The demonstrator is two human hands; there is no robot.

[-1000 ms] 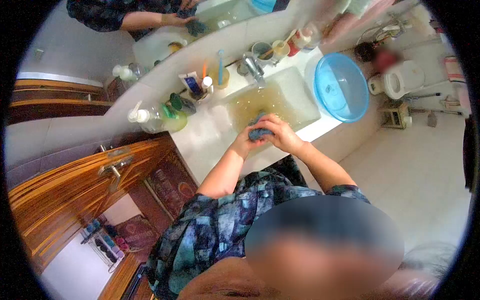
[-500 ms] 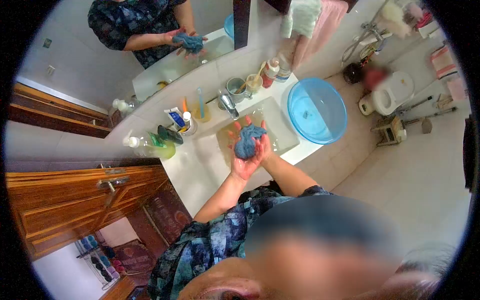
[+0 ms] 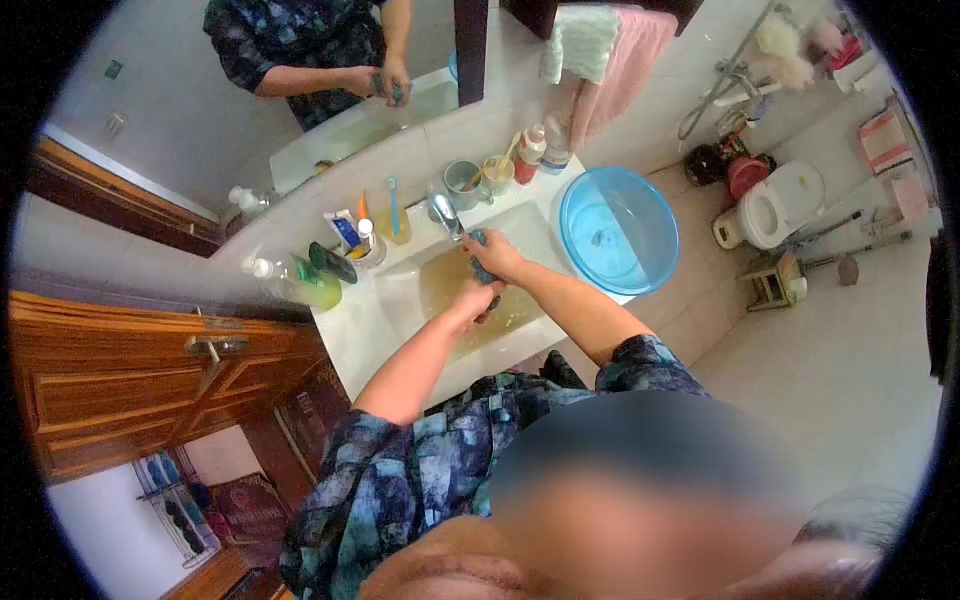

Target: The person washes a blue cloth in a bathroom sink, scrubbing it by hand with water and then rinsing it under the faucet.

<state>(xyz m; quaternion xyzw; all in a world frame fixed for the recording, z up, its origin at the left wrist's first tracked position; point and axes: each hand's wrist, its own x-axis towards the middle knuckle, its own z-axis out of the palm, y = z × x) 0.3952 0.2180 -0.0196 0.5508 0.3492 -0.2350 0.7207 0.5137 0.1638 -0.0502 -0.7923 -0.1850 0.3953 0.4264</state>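
A blue-grey cloth [image 3: 483, 272] is bunched between my two hands above the sink [image 3: 535, 235], which holds murky yellowish water [image 3: 445, 285]. My left hand [image 3: 473, 301] is wrapped round its lower end. Around the upper end, close to the chrome faucet [image 3: 445, 215], my right hand [image 3: 495, 256] is closed. Most of the cloth is hidden by my fingers. The mirror [image 3: 330, 70] also shows both hands closed on it.
Right of the sink stands a blue basin [image 3: 620, 230]. Pump bottles [image 3: 290, 280], a toothpaste tube [image 3: 345, 230], cups [image 3: 463, 178] and a red-and-white bottle [image 3: 529, 155] line the back of the counter. A toilet [image 3: 780, 205] is at the far right.
Half a second ago the cloth lay spread on my open palms. Now both hands are closed round it and it is squeezed into a narrow bunch. The view has shifted slightly.
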